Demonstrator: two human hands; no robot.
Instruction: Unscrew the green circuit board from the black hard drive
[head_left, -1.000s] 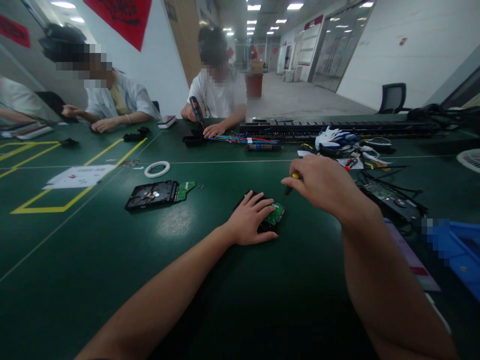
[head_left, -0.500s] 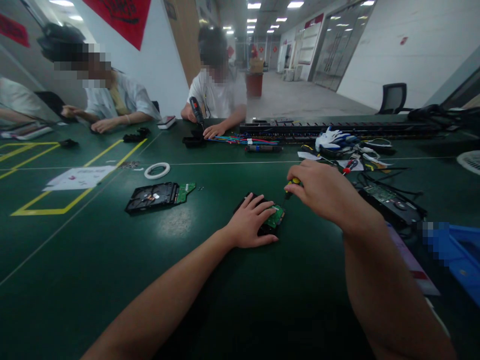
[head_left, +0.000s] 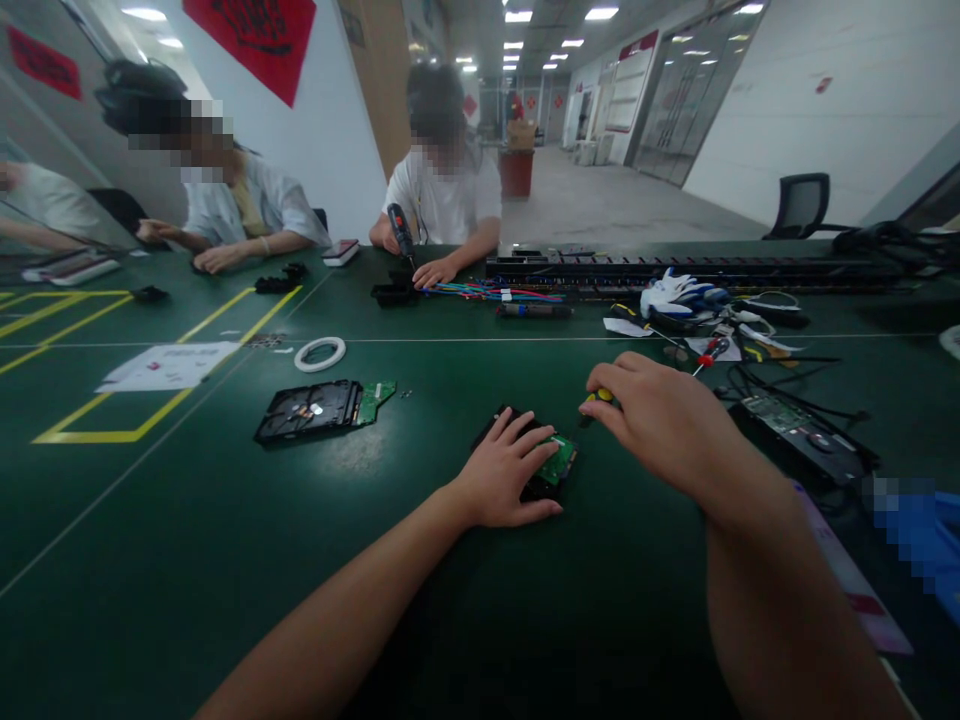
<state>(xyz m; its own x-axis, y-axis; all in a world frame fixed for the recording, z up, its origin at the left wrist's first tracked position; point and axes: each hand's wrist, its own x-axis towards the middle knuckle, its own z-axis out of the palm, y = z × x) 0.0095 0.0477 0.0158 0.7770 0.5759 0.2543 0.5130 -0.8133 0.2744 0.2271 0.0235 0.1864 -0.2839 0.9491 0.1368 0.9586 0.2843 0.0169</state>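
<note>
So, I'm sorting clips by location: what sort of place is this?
Probably an electronics workshop: a green circuit board partly under the left hand, a yellow-handled tool in the right hand, and coloured wires on the table.

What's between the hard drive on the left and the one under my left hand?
In the head view, a few tiny pieces, perhaps screws, lie near the left drive; then bare tabletop up to the drive under your left hand.
</note>
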